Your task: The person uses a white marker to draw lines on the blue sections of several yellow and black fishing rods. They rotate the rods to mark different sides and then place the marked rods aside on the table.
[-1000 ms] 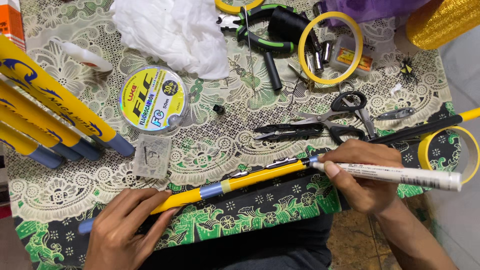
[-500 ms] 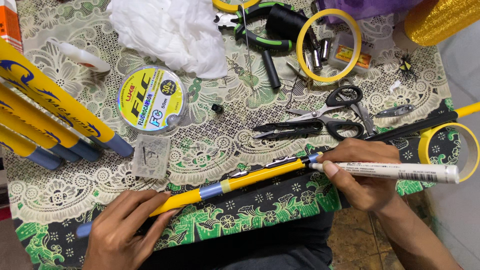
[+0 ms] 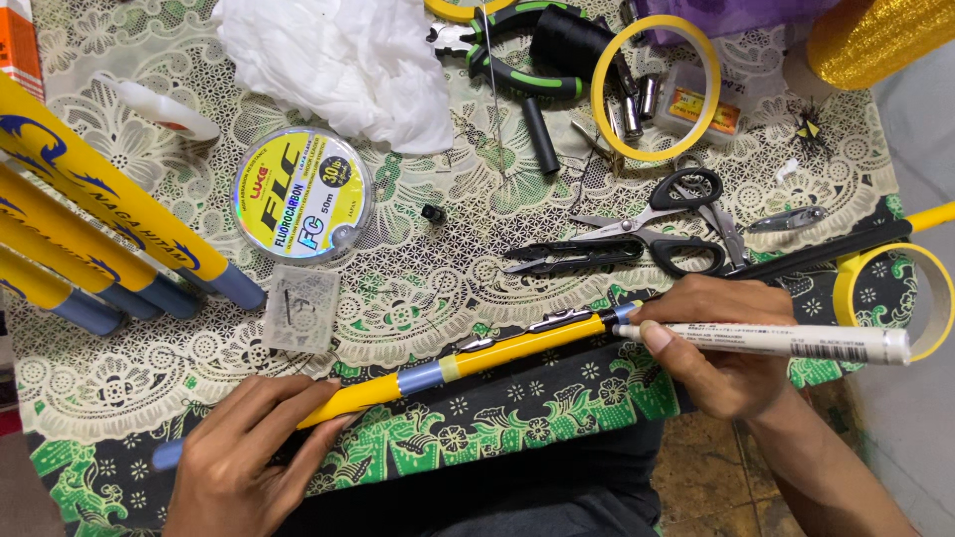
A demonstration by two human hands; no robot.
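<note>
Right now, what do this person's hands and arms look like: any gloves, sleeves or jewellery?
Both are bare. The left hand and the right hand wear no gloves, and no rings or watch show. The right forearm is uncovered, with no sleeve in view.

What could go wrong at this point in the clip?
The yellow rod lies along the table edge, held only by the left hand near one end; it could roll or slip while the right hand presses the white marker to its tip, smearing the mark. The open scissors lie close behind the right hand's knuckles.
</note>
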